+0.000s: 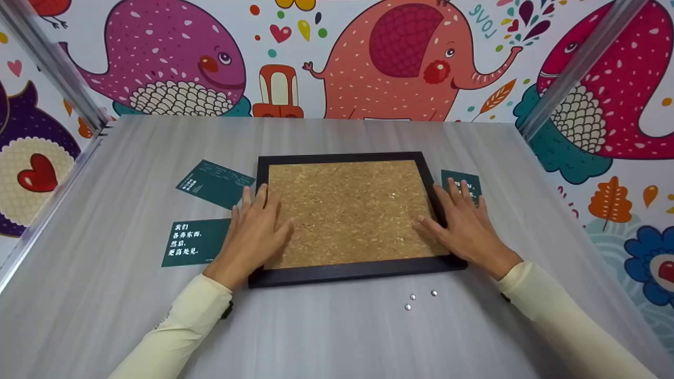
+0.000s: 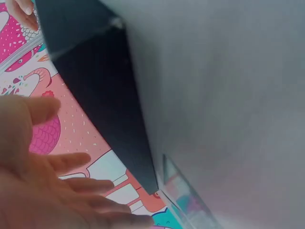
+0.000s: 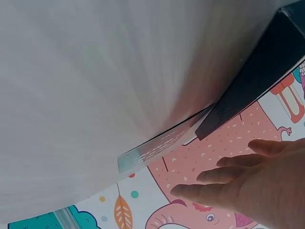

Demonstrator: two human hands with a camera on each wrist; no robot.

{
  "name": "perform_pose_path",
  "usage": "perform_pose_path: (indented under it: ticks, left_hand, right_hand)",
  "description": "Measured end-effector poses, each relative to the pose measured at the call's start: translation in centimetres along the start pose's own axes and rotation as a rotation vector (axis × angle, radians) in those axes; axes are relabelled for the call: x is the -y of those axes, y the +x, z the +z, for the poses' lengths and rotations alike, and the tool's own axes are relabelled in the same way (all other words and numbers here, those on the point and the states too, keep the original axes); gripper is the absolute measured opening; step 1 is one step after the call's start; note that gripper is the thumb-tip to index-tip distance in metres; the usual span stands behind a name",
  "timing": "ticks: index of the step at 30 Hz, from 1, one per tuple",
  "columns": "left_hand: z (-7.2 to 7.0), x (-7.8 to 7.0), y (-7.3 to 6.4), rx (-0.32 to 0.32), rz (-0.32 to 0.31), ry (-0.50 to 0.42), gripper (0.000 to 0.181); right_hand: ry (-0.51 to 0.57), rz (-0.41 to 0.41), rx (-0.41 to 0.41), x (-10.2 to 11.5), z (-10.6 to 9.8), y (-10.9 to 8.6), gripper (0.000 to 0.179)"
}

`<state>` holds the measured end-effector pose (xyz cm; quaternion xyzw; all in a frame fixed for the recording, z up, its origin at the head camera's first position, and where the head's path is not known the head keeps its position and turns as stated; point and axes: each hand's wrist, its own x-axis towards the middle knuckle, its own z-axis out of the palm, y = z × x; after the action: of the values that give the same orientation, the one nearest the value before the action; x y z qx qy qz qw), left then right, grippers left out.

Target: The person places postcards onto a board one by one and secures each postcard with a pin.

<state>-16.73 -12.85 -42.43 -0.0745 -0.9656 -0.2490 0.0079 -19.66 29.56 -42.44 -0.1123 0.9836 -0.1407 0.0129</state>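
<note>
A cork board (image 1: 347, 210) with a black frame (image 1: 358, 271) lies flat on the table. My left hand (image 1: 255, 229) is over its left side, fingers extended forward and thumb toward the cork. Over the right side is my right hand (image 1: 466, 226), its thumb likewise pointing inward above the cork. Both wrist views show relaxed, fairly straight fingers, with the left hand (image 2: 52, 191) and right hand (image 3: 252, 183) beside the frame's dark edge. Neither hand holds anything. Whether the palms touch the board cannot be told.
Two dark green cards with white writing, an upper card (image 1: 216, 184) and a lower card (image 1: 195, 242), lie left of the board. Another green card (image 1: 447, 176) is partly under the right hand. Three small silvery round pieces (image 1: 412, 297) sit in front. Cartoon-printed walls (image 1: 284, 47) surround the table.
</note>
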Motion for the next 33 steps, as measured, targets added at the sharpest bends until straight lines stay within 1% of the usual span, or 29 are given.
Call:
perform_pose_path:
  ticks: [7,13,17,20,24,28,33]
  left_hand:
    - [-0.3,0.3,0.1,-0.100,-0.034,-0.131,0.058]
    - [-0.6,0.5,0.0,-0.122,-0.063,-0.263,0.055]
    - [-1.1,0.9,-0.2,-0.113,-0.096,-0.351,0.054]
    - [-1.5,1.2,-0.4,-0.079,-0.122,-0.398,0.054]
    - [-1.8,1.6,-0.7,-0.036,-0.143,-0.429,0.054]
    - [-2.0,2.0,-1.1,-0.018,-0.167,-0.444,0.054]
    - [-2.1,2.5,-1.4,0.003,-0.171,-0.466,0.054]
  right_hand:
    - [0.001,0.009,-0.002,-0.2,-0.1,0.0,0.097]
    - [0.007,0.013,-0.033,-0.5,-0.2,-0.1,0.093]
    - [0.027,0.012,-0.059,-0.7,-0.3,-0.2,0.090]
    - [0.041,0.020,-0.070,-0.9,-0.4,-0.3,0.087]
    - [0.050,0.035,-0.071,-1.2,-0.6,-0.5,0.086]
    - [0.050,0.045,-0.075,-1.5,-0.7,-0.5,0.084]
    - [0.050,0.054,-0.086,-2.0,-1.0,-0.6,0.081]
